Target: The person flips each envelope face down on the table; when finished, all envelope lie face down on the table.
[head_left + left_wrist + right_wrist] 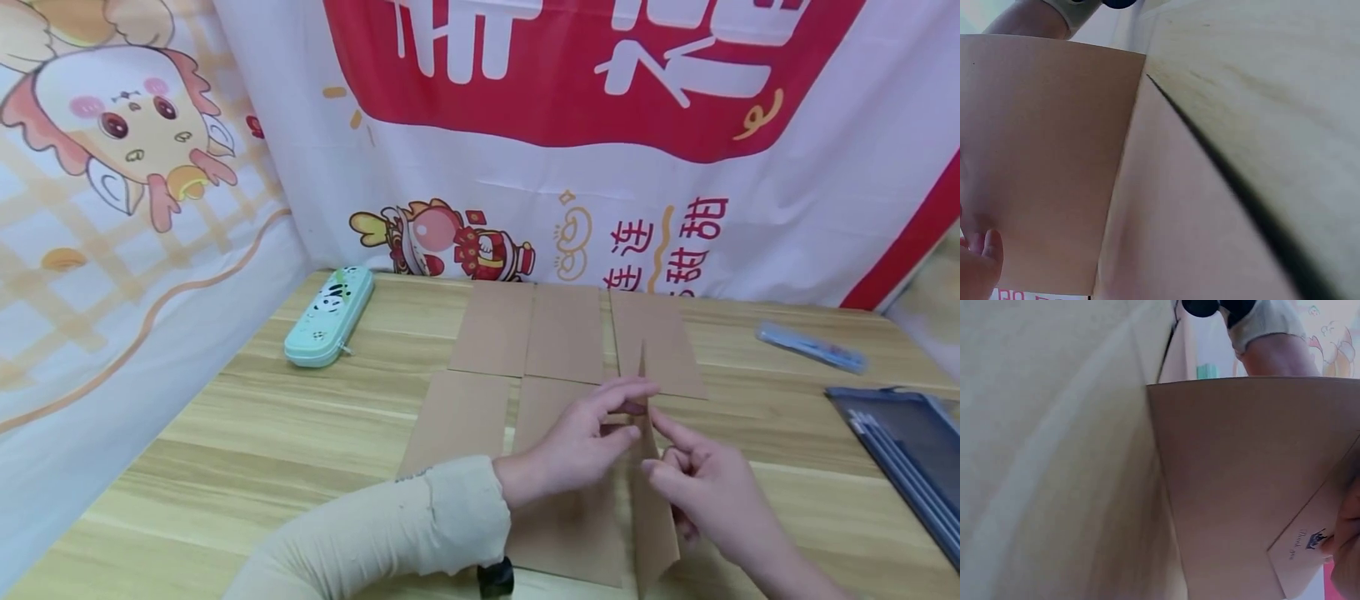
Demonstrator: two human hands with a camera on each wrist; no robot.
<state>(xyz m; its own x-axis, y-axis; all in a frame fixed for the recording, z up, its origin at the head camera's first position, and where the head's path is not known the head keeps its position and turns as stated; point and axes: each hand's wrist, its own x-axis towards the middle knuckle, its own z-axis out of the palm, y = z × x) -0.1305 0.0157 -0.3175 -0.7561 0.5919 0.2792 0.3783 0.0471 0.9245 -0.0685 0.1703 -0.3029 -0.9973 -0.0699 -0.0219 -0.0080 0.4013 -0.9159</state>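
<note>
A brown kraft-paper envelope (652, 508) stands on its long edge on the table. My left hand (573, 437) grips its upper edge from the left, index finger over the edge and thumb on the near face. From the right, my right hand (708, 483) pinches the same envelope with curled fingers. In the right wrist view a flap (1300, 553) shows a small crown and "Thank you" print. The left wrist view shows the plain face (1047, 156). Flat beneath my left hand lies another brown envelope (570, 533).
More flat brown envelopes lie in rows: one at front left (457, 425), others at the back (491, 329). A mint panda pencil case (330, 321) is at back left. At right are a blue packet (810, 346) and a dark mesh pouch (915, 450) with pens. Printed cloth (465, 158) hangs behind.
</note>
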